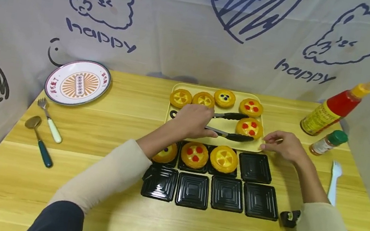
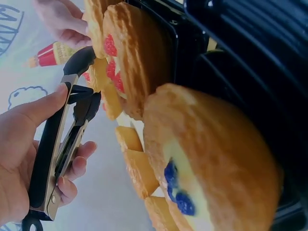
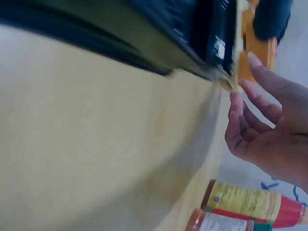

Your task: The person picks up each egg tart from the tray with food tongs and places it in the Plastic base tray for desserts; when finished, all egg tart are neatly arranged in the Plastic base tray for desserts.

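My left hand point(image 1: 193, 121) grips black-and-silver tongs point(image 2: 62, 144) over the cream tray point(image 1: 210, 140). The tongs' tips are spread on either side of an egg tart with red fruit point(image 1: 249, 129) at the tray's right side. My right hand point(image 1: 282, 145) pinches the tray's right edge near its front corner, thumb and fingertips at the rim. Along the tray's back lie tarts with yellow wedges point(image 1: 181, 98), one with blueberries point(image 1: 224, 98) and another with red fruit point(image 1: 251, 107). In front, a blueberry tart point(image 2: 211, 159), a red-fruit tart point(image 1: 194, 155) and a yellow-wedge tart point(image 1: 223, 159) sit on black square trays.
Several small black trays point(image 1: 193, 190) form two rows before the cream tray. Right stand a red sauce bottle point(image 1: 331, 108), a green-capped jar point(image 1: 328, 142) and a pale fork point(image 1: 334, 180). Left lie a plate point(image 1: 57, 91), a fork point(image 1: 52, 126) and a spoon point(image 1: 43, 151).
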Demonstrator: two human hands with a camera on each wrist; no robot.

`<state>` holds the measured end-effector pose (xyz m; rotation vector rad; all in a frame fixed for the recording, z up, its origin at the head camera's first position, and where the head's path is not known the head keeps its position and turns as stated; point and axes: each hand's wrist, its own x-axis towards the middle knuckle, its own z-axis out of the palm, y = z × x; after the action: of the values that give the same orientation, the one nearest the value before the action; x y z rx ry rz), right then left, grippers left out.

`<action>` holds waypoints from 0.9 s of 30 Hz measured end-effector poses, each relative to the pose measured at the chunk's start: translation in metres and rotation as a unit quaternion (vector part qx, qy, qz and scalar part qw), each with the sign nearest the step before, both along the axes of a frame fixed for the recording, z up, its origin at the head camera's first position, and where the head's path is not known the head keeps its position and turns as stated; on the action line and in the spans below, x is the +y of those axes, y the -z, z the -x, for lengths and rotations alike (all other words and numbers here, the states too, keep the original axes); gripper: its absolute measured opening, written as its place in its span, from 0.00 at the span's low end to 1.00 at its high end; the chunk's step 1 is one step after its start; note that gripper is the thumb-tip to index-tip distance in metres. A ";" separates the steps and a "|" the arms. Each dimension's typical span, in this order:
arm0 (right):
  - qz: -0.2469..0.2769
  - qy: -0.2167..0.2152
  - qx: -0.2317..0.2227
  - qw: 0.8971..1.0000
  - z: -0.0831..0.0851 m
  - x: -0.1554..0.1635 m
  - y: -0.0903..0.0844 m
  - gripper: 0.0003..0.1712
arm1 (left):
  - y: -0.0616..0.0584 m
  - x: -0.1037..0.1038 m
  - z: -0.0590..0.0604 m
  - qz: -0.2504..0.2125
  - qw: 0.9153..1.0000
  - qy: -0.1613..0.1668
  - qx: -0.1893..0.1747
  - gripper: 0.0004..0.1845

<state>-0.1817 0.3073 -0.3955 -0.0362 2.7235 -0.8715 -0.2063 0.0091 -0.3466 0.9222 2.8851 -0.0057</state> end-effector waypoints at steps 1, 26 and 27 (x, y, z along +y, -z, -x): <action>0.000 0.001 0.001 1.000 0.002 0.002 -0.001 0.23 | -0.001 -0.003 -0.002 -0.005 1.000 0.002 0.000 0.27; 0.044 -0.006 -0.025 0.999 0.029 0.001 0.011 0.21 | 0.001 0.003 -0.051 0.008 0.995 0.099 -0.024 0.32; 0.042 -0.007 -0.025 0.999 0.030 0.001 0.011 0.21 | -0.001 0.001 -0.051 0.005 0.995 0.097 -0.025 0.34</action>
<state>-0.2113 0.3088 -0.4062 -0.0486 2.6354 -0.9699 -0.1554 0.0104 -0.3461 1.1796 2.7358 -0.0123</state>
